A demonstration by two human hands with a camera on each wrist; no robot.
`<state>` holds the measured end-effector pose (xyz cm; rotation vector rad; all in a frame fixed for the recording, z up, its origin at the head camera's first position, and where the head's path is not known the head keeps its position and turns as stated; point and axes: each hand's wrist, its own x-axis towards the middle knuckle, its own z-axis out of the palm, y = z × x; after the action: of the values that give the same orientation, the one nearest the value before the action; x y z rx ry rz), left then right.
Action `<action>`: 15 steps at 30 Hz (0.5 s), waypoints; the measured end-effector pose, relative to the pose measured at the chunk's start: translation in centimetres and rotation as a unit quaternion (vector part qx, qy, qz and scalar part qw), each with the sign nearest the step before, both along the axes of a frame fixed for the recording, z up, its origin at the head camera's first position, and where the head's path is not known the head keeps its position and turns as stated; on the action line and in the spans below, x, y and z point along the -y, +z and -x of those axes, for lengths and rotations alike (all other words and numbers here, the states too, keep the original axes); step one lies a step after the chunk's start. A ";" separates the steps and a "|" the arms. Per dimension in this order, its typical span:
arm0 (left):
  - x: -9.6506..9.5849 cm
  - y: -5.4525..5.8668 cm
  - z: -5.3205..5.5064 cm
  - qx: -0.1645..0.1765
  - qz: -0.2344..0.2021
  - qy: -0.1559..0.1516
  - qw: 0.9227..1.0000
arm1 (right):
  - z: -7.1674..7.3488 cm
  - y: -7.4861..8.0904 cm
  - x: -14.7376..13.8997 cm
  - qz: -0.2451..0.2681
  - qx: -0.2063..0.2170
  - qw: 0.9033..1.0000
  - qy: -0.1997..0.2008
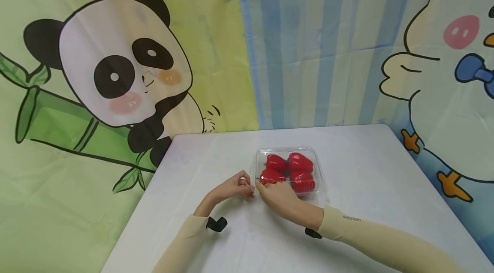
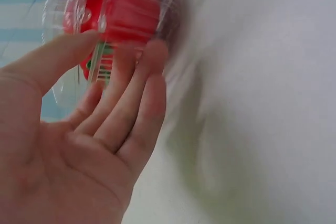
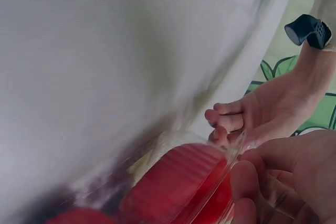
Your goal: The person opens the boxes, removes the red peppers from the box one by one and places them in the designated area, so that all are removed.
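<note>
A clear plastic clamshell box [image 1: 285,149] lies on the white table with several red bell peppers [image 1: 301,162] inside. At its near left corner is my left hand [image 1: 233,187]. The left wrist view has the thumb [image 2: 73,53] at the box's rim and the fingers bent against its side wall, so that they grip the corner. My right hand [image 1: 283,201] reaches across the near edge and covers part of it. Seen from the right wrist, its thumb and forefinger pinch the clear rim [image 3: 233,156] close beside the left fingers.
The white table [image 1: 216,153] stretches around the box on all sides. Behind it hangs a cloth backdrop [image 1: 289,50] with a panda at left and a white bird at right. Each wrist wears a small black device [image 1: 217,224].
</note>
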<state>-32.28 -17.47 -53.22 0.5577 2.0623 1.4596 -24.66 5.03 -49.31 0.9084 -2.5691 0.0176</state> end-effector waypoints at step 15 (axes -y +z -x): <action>0.3 1.5 1.0 -0.139 0.164 -0.013 0.977 | -1.3 -0.3 -8.2 0.093 -0.042 0.995 -0.008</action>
<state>-33.26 -17.72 -51.72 0.6797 2.4384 1.0392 -23.33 13.22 -49.58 0.8006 -2.4495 0.2063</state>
